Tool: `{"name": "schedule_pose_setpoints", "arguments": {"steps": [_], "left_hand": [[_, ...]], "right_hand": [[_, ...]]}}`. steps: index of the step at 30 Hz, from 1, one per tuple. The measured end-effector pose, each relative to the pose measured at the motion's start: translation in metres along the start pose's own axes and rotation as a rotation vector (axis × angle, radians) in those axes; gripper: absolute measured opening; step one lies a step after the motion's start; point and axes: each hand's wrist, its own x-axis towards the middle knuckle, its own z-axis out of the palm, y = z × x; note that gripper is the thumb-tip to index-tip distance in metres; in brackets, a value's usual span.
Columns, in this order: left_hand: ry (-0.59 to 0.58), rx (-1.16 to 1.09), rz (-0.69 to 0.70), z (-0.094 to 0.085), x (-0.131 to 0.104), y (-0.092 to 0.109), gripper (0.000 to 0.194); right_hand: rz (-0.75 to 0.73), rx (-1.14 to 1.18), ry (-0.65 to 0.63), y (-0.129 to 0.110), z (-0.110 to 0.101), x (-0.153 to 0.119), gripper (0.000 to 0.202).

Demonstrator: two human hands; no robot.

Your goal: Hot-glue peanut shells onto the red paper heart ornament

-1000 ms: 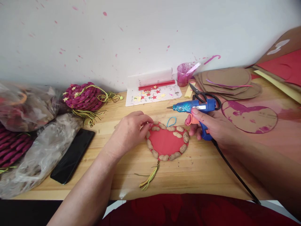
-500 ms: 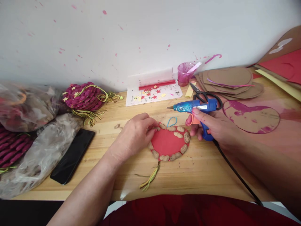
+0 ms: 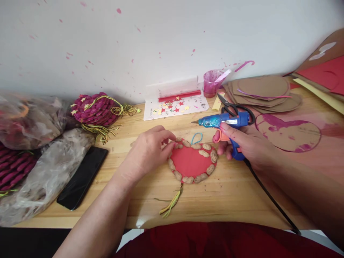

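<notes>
A red heart-shaped board (image 3: 189, 163) lies on the table, with whole peanuts (image 3: 188, 180) lining its edge. A blue cord loop (image 3: 197, 138) stands at its top, and a yellow-green tassel (image 3: 172, 205) hangs from its lower point. My left hand (image 3: 150, 150) is at the board's upper left edge, thumb and forefinger apart beside the peanuts there; it partly covers that edge. In my right hand (image 3: 239, 141) is a blue glue gun (image 3: 212, 122) with an orange trigger, its nozzle pointing left above the board.
Behind are a sheet with small stars (image 3: 176, 107), a pink-stained cup (image 3: 211, 84), scissors (image 3: 232, 105) and cardboard hearts (image 3: 263, 87). At left are a phone (image 3: 83, 177), plastic bags (image 3: 48, 175) and a purple peanut-covered piece (image 3: 94, 111). The gun's cord (image 3: 271, 199) runs off the front edge.
My left hand has shifted slightly left, its fingertips parting from the peanuts at the upper left, so more of them show. My right hand and the glue gun have barely moved.
</notes>
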Motion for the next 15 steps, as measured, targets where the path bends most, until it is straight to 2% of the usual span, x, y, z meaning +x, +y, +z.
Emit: {"name": "schedule_pose_setpoints", "arguments": {"steps": [2, 6, 10, 15], "left_hand": [[0.061, 0.039, -0.037, -0.006, 0.002, -0.001, 0.01], [0.133, 0.074, -0.052, -0.011, 0.004, -0.002, 0.023], [0.065, 0.007, -0.006, -0.006, 0.003, 0.0, 0.014], [-0.015, -0.052, 0.014, 0.003, 0.0, 0.001, 0.016]], "right_hand": [[-0.001, 0.002, -0.012, 0.0, 0.0, 0.0, 0.055], [-0.005, 0.011, -0.012, 0.0, 0.001, 0.0, 0.054], [-0.019, 0.019, -0.015, 0.0, 0.001, 0.0, 0.052], [-0.028, 0.015, -0.021, 0.0, 0.0, 0.0, 0.052]]}}
